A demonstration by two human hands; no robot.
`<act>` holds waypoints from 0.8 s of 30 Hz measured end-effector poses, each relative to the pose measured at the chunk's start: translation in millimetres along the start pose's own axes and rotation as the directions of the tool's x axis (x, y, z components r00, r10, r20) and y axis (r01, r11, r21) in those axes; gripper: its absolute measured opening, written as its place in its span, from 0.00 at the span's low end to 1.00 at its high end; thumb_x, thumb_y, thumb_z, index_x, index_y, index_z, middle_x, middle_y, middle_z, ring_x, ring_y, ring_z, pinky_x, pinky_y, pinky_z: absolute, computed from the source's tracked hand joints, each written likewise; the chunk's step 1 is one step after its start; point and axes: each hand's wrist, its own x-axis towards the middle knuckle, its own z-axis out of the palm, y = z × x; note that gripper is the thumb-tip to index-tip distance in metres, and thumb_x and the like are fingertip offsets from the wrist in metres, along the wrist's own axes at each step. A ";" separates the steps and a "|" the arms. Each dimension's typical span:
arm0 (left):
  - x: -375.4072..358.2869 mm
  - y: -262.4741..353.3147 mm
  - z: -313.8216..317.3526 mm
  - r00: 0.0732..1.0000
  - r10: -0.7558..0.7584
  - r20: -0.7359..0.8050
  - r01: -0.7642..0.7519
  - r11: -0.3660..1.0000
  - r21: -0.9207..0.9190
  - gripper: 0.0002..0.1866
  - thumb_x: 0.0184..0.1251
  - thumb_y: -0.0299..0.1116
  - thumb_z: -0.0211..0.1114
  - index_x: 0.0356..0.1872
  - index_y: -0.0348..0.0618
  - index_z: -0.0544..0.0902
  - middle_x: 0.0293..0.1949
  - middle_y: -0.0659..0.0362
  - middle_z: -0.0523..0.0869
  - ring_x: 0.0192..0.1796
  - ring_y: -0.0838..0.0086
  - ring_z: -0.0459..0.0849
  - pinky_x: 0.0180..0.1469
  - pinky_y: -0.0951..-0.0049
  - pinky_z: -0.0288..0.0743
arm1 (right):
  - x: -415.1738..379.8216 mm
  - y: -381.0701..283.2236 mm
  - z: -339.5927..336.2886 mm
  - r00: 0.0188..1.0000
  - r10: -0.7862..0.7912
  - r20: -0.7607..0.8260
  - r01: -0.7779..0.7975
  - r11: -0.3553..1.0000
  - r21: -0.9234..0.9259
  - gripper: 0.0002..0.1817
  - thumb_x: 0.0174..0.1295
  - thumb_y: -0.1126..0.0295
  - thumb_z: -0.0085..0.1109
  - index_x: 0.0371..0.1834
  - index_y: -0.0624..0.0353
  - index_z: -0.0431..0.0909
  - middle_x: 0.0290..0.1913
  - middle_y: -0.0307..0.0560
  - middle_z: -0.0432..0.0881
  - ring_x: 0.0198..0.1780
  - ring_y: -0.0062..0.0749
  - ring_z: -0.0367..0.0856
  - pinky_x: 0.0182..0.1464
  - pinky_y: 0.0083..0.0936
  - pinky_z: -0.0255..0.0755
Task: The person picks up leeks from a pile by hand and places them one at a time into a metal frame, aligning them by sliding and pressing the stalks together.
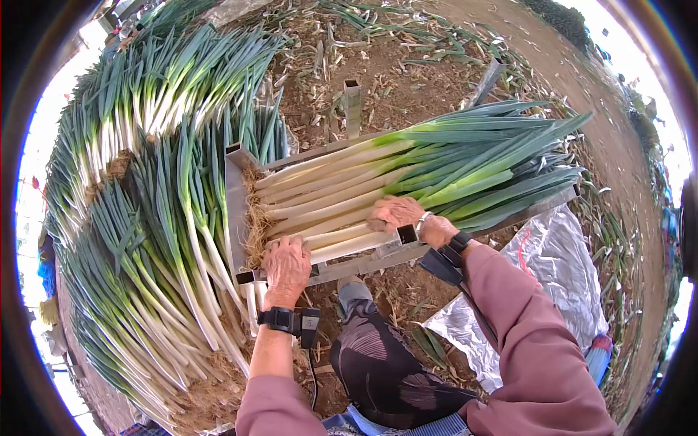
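Observation:
A bundle of long green onions lies in a metal frame, roots at the left, green leaves fanning right. My left hand presses on the white stalks near the root end, at the frame's near rail. My right hand rests palm down on the stalks further right, beside a short upright post. Both wrists wear black straps.
A big heap of green onions lies on the ground to the left. A crumpled silver sheet is on the right. My knee and shoe are below the frame. Bare soil with leaf scraps lies beyond.

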 end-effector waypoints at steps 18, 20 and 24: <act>-6.6 -5.3 14.2 0.994 -0.074 0.078 0.075 0.997 -0.012 0.15 0.69 0.41 0.50 0.37 0.45 0.83 0.42 0.52 0.79 0.48 0.57 0.80 0.49 0.51 0.72 | -25.3 12.2 -28.3 0.952 0.131 -0.275 -0.225 0.913 -0.341 0.22 0.60 0.52 0.55 0.55 0.48 0.73 0.57 0.47 0.70 0.60 0.45 0.65 0.59 0.47 0.61; -12.0 -2.3 13.6 0.993 -0.074 0.087 0.077 0.996 -0.035 0.15 0.70 0.41 0.50 0.37 0.45 0.82 0.42 0.53 0.79 0.48 0.59 0.80 0.49 0.52 0.72 | -19.5 11.2 -6.1 0.957 0.026 -0.290 -0.133 0.925 -0.356 0.26 0.61 0.49 0.54 0.62 0.43 0.70 0.61 0.46 0.68 0.64 0.46 0.63 0.61 0.50 0.60; -8.2 4.9 7.0 0.981 -0.090 0.173 0.071 0.991 0.110 0.15 0.71 0.42 0.49 0.43 0.45 0.81 0.43 0.53 0.79 0.48 0.62 0.80 0.51 0.54 0.71 | -9.4 18.8 2.7 0.938 0.334 0.097 -0.274 0.882 -0.384 0.34 0.61 0.41 0.48 0.72 0.27 0.56 0.73 0.38 0.56 0.73 0.45 0.52 0.66 0.62 0.53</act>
